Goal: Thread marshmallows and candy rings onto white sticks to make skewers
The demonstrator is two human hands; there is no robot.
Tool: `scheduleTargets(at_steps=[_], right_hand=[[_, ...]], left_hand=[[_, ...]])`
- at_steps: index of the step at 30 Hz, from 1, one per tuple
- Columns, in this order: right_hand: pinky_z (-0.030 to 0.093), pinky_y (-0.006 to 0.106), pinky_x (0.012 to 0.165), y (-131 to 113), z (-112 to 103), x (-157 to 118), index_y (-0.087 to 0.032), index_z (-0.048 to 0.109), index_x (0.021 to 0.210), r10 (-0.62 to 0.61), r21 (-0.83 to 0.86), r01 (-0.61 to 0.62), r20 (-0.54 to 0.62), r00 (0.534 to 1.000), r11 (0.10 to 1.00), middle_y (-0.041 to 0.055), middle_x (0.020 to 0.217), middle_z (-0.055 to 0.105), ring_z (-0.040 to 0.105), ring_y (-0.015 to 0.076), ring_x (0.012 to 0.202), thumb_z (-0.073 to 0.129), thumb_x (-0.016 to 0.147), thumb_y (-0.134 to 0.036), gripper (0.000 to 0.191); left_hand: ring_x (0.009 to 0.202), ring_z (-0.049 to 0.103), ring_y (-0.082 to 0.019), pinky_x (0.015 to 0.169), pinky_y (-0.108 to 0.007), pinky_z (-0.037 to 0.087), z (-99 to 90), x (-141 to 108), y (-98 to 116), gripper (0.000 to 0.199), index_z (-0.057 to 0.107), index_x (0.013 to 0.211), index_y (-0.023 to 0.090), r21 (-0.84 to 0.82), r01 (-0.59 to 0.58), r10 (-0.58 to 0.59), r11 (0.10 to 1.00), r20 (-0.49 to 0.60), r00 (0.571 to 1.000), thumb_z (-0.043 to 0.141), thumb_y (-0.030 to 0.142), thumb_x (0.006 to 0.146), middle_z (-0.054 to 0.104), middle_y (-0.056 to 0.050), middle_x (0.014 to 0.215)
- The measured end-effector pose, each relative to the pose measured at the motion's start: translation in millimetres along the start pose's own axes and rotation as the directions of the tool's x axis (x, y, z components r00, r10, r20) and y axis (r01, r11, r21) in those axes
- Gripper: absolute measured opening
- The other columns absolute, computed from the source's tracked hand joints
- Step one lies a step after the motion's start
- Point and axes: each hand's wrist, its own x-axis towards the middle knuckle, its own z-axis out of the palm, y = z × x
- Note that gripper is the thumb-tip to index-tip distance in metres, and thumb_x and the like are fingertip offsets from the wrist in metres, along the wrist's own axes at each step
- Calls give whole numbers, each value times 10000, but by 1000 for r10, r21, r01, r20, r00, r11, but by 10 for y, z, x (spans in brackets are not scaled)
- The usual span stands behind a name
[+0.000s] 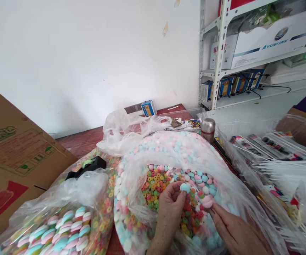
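Over an opened clear plastic bag (pixel 174 161) of candies, my left hand (pixel 171 202) pinches a pale blue candy (pixel 185 187) between thumb and fingertips. To its right, my right hand (pixel 228 226) is closed at the near end of a small row of candies (pixel 206 201), pink with red and green pieces; any stick inside the fingers is hidden. Ring-shaped gummies (pixel 153 184) in yellow, green and orange fill the bag's left part. Pink, blue and white round candies (pixel 200 177) lie behind and around the hands.
Finished-looking candy skewers (pixel 68 230) lie at lower left beside a black tape dispenser (pixel 88 166). A cardboard box (pixel 17 156) stands left. A metal cup (pixel 208 130) stands behind the bag. Plastic bins (pixel 227 141) with packets and white sticks (pixel 288 177) sit right, below a shelf (pixel 219 53).
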Motion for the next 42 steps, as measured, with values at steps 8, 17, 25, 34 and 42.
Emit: scheduleTargets(at_steps=[8, 17, 25, 34, 42], right_hand=[[482, 294, 708, -62, 67, -158, -271, 708, 846, 13, 86, -24, 127, 992, 996, 29, 689, 705, 630, 225, 640, 491, 900, -494, 316], [411, 258, 473, -149, 225, -206, -260, 681, 824, 208, 369, -267, 191, 959, 890, -40, 445, 503, 477, 155, 433, 477, 844, -658, 448], [279, 205, 371, -256, 333, -169, -228, 587, 815, 267, 428, -354, 251, 931, 832, -93, 405, 375, 307, 90, 356, 462, 800, -759, 545], [200, 210, 312, -224, 483, -104, -241, 524, 853, 243, 539, -331, 229, 942, 774, -130, 386, 337, 214, 68, 274, 424, 860, -706, 476], [283, 251, 402, -181, 531, 71, -235, 581, 848, 136, 445, -144, 50, 989, 884, -85, 440, 408, 351, 122, 374, 378, 922, -635, 455]], left_hand=[[785, 710, -191, 676, -268, 554, 22, 3, -37, 345, 701, 1064, 165, 71, -26, 28, 997, -37, 999, 768, 275, 744, 773, -82, 947], [738, 680, -175, 652, -242, 518, 84, -69, 26, 210, 697, 933, 172, 123, -59, 60, 991, -10, 998, 740, 269, 751, 743, -36, 786], [756, 685, -183, 676, -257, 517, 79, -86, 13, 197, 690, 938, 179, 180, -62, 59, 982, 27, 998, 718, 256, 759, 755, -47, 828], [721, 663, -160, 634, -232, 501, 51, -76, -11, 160, 680, 932, 187, 162, -92, 83, 982, 63, 995, 702, 224, 778, 728, -26, 786], [710, 653, -146, 639, -223, 502, 14, -148, -64, 191, 698, 950, 189, 68, -67, 66, 995, 10, 998, 728, 272, 780, 716, -21, 819]])
